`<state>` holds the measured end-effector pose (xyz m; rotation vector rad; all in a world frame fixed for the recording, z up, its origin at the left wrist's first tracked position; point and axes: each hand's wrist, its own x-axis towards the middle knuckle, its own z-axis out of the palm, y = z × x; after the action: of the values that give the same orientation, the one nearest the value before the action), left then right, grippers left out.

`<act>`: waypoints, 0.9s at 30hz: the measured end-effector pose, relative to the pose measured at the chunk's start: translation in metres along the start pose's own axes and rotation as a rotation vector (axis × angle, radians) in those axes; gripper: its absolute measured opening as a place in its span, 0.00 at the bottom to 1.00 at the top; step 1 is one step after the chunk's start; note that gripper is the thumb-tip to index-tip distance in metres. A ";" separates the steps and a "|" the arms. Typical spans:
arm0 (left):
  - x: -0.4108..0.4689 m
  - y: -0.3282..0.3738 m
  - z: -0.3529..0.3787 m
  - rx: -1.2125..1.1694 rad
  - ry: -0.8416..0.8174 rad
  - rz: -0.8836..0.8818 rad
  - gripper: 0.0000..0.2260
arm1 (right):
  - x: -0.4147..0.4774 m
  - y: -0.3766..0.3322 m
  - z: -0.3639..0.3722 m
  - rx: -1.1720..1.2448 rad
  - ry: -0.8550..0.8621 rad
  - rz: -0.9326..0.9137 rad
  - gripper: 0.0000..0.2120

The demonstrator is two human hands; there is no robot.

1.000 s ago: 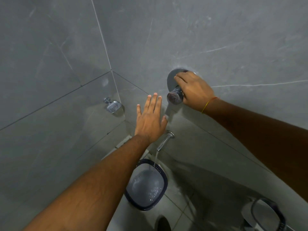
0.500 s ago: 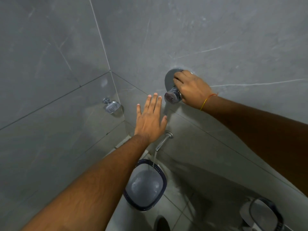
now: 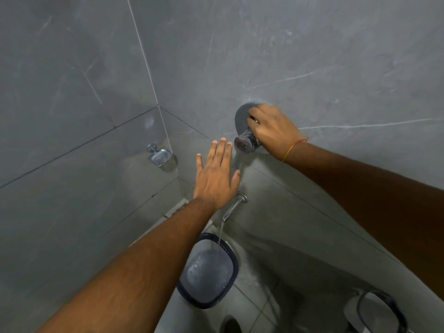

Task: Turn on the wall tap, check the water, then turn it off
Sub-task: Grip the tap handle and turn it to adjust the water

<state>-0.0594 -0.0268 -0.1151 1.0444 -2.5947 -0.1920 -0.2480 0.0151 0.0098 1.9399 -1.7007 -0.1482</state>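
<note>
A chrome tap handle [image 3: 245, 142] sticks out of a round plate [image 3: 241, 116] on the grey tiled wall. My right hand [image 3: 274, 129] is closed around that handle from the right. Lower on the wall a chrome spout [image 3: 231, 209] points down, and a thin stream of water [image 3: 220, 233] falls from it into a dark-rimmed bucket [image 3: 230, 258] on the floor. My left hand [image 3: 216, 175] is flat with fingers spread, held out in front of the wall just above and left of the spout, holding nothing.
A chrome soap dish [image 3: 159, 156] is fixed near the wall corner on the left. A second dark-rimmed container [image 3: 382, 311] stands at the bottom right. A floor drain grate [image 3: 176, 210] lies by the corner. The floor is tiled and wet.
My right hand has shifted slightly on the handle. The water still runs from the spout into the bucket. My left hand has stayed in about the same place.
</note>
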 end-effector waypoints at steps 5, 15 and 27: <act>-0.001 0.001 -0.003 -0.012 0.000 0.003 0.34 | 0.001 0.002 0.001 -0.015 -0.010 0.011 0.11; -0.003 -0.005 -0.005 -0.003 -0.003 -0.013 0.34 | -0.007 0.000 0.013 -0.020 0.303 0.099 0.04; 0.007 -0.012 -0.042 -0.005 0.056 0.013 0.35 | -0.004 -0.044 0.031 0.413 0.400 0.691 0.02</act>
<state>-0.0413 -0.0403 -0.0769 1.0160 -2.5495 -0.1633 -0.2229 0.0109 -0.0375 1.3767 -2.0990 0.8412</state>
